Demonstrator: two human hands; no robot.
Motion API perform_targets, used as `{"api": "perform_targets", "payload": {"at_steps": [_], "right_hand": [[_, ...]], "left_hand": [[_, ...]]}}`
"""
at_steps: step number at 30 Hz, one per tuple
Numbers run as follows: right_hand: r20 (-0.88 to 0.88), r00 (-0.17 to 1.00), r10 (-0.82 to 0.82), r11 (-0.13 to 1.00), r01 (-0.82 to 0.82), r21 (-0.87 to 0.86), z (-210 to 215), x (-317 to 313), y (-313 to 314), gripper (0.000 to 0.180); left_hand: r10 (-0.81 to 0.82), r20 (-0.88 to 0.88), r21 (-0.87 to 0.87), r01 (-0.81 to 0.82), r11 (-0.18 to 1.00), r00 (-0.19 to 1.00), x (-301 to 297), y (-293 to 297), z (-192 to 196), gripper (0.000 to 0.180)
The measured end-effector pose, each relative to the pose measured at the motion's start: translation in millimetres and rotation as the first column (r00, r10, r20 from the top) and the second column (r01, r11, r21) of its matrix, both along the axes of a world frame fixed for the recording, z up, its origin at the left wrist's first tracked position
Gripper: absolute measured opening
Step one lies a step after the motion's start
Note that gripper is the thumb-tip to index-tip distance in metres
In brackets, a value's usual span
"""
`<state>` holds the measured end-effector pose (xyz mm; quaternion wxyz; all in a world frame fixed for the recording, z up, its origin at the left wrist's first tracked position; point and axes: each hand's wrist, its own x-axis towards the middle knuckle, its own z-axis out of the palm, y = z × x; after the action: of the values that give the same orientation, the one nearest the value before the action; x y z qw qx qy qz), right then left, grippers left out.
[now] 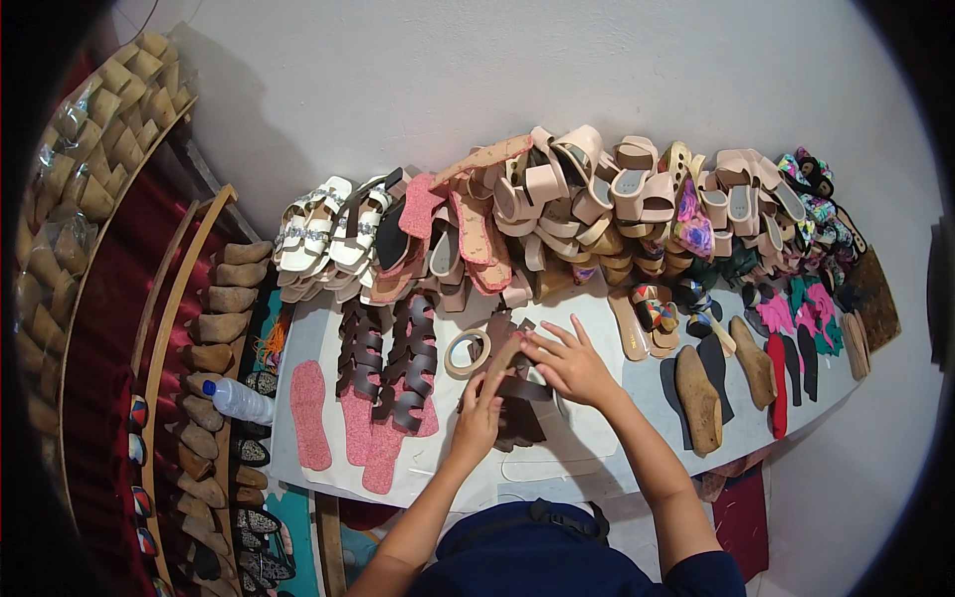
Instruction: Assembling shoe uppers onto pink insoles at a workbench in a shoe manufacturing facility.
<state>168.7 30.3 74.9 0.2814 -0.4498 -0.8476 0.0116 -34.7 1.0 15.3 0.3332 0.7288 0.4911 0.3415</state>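
Centre frame, the left hand [477, 423] pinched a narrow tan strip [504, 360]; the right hand [572, 370], fingers spread, touched its top.

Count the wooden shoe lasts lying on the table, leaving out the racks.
2. The nearer last lies to the right of the right hand; the farther last lies beyond it, beside the red sole-shaped piece. Any under the heaped sandals would be hidden.

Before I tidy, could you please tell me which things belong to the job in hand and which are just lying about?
Seemingly in the job: tan piece, at left hand and right hand; dark brown pieces; perhaps tape roll.

Seemingly lying about: bottle; white sandals; wooden lasts; red piece.
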Motion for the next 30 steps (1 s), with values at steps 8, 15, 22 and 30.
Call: {"api": "perform_targets", "payload": {"at_steps": [8, 15, 22, 30], "right_hand": [[-0.423, 0.886, -0.189, 0.883, -0.035, -0.467, -13.7, -4.4, -9.0, 0.048], [-0.804, 0.461, -0.375, 0.734, -0.383, -0.561, -15.7, -4.2, -4.2, 0.028], [-0.746, 0.526, -0.410, 0.710, -0.330, -0.623, -17.1, 3.9, -1.7, 0.017], [-0.572, 0.720, -0.393, 0.777, -0.074, -0.626, -10.1, -2.4, 3.8, 0.018]], "left_hand": [[0.176, 0.633, -0.410, 0.134, 0.902, 0.754, -24.1, 20.7, -62.1, 0.044], [0.143, 0.738, -0.413, 0.275, 0.868, 0.660, -8.5, 13.3, -12.1, 0.040], [0.292, 0.808, -0.499, 0.330, 0.801, 0.511, -6.6, 7.9, 15.5, 0.042], [0.218, 0.856, -0.446, 0.458, 0.769, 0.469, -5.0, 5.7, 21.6, 0.040]]}}
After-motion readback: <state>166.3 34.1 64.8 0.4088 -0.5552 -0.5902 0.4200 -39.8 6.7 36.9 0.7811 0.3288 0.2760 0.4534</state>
